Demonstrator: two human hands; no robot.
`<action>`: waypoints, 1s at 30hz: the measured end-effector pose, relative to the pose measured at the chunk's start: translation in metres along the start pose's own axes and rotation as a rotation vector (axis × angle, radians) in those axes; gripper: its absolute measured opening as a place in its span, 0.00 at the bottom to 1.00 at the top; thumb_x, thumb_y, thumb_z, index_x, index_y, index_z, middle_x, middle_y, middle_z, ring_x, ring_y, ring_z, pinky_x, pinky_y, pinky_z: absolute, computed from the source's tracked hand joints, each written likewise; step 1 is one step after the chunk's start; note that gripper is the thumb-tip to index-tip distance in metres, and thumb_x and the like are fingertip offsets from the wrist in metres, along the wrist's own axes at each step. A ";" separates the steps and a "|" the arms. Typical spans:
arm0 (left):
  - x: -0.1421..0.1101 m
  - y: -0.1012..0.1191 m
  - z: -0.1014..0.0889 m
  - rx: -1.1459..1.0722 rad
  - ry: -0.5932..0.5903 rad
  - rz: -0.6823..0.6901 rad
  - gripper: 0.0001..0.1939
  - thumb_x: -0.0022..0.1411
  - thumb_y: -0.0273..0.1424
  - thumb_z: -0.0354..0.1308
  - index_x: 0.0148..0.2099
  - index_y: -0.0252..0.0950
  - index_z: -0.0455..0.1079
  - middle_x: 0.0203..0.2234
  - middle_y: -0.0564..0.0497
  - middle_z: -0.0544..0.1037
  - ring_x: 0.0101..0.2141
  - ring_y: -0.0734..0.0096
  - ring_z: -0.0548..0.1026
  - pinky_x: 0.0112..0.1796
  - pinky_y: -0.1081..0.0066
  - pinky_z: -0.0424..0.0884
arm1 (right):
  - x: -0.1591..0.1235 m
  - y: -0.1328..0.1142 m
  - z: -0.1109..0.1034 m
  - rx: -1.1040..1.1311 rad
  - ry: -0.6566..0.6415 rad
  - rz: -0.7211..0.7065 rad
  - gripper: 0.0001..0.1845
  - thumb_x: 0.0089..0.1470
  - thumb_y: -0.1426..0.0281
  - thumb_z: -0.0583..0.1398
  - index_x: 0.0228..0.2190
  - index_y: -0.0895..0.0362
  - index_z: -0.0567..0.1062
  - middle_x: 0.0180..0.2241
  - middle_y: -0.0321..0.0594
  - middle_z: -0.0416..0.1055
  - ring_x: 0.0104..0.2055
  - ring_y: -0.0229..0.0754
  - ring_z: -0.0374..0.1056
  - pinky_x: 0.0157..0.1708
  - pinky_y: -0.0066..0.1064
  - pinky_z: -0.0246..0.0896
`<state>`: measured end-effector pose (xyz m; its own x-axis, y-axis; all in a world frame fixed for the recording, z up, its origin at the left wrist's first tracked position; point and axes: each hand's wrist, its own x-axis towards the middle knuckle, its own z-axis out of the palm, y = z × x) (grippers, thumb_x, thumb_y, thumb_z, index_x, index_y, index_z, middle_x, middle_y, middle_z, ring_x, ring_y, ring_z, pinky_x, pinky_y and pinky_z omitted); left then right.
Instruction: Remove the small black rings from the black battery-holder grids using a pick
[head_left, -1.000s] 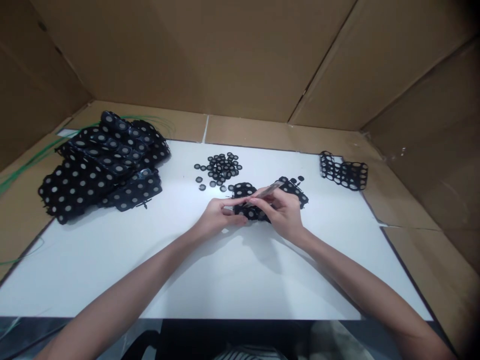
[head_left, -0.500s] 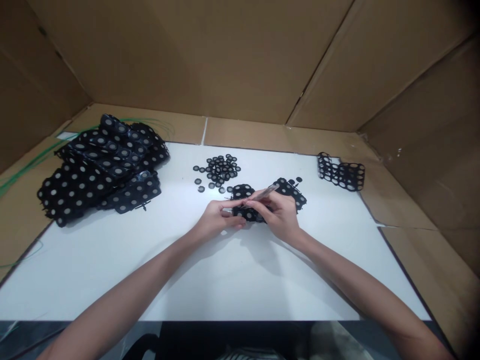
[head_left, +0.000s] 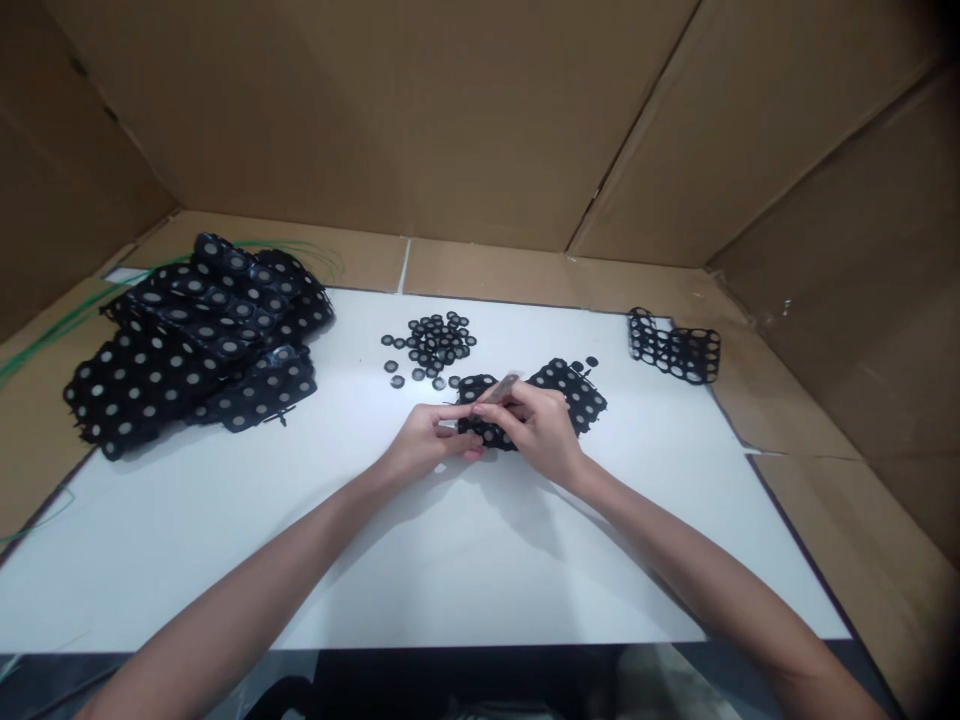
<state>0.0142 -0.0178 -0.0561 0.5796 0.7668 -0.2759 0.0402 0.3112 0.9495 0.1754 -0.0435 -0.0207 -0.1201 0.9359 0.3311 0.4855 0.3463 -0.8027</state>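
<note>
In front of me on the white board, my left hand grips the left end of a black rubbery sheet dotted with grey discs. Its index finger reaches over the sheet and its thumb is at the near edge. My right hand pinches a slim silvery tool, whose kind I cannot make out. The tool's tip is by the left index fingertip, and the fingers hide what it touches. Just beyond the right hand lies another dotted black sheet, partly covered by it.
Loose black rings with grey centres are heaped past my hands. A large stack of dotted sheets fills the left. At the right back lies a black sheet full of holes. Green strands and cardboard walls border the white board.
The right hand has shifted slightly left toward the left fingers, and the tool now stands at a steeper angle. The left hand keeps its grip, and the whole view has moved a little.
</note>
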 end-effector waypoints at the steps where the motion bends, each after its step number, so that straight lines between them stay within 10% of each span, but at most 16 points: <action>1: 0.000 0.000 0.000 -0.003 0.000 0.000 0.22 0.48 0.32 0.62 0.47 0.35 0.71 0.28 0.48 0.79 0.27 0.71 0.76 0.33 0.71 0.71 | 0.000 0.000 0.000 0.003 -0.003 0.002 0.06 0.51 0.69 0.58 0.27 0.58 0.73 0.28 0.38 0.74 0.27 0.36 0.69 0.26 0.26 0.64; 20: 0.000 0.000 0.001 -0.012 -0.017 0.035 0.13 0.48 0.31 0.62 0.38 0.33 0.74 0.32 0.49 0.77 0.29 0.74 0.75 0.34 0.72 0.72 | 0.001 0.000 0.001 -0.012 -0.060 -0.042 0.08 0.51 0.67 0.59 0.23 0.57 0.71 0.25 0.39 0.69 0.27 0.37 0.66 0.25 0.27 0.62; 30: -0.005 0.010 0.000 -0.018 -0.006 -0.028 0.28 0.46 0.26 0.62 0.53 0.36 0.65 0.32 0.47 0.78 0.27 0.72 0.75 0.35 0.68 0.71 | -0.007 0.008 0.008 -0.009 0.050 -0.117 0.06 0.51 0.71 0.57 0.24 0.57 0.70 0.27 0.39 0.71 0.31 0.38 0.68 0.31 0.30 0.64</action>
<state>0.0119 -0.0187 -0.0455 0.5831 0.7545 -0.3012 0.0418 0.3424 0.9386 0.1738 -0.0471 -0.0336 -0.1332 0.8849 0.4463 0.4787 0.4518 -0.7528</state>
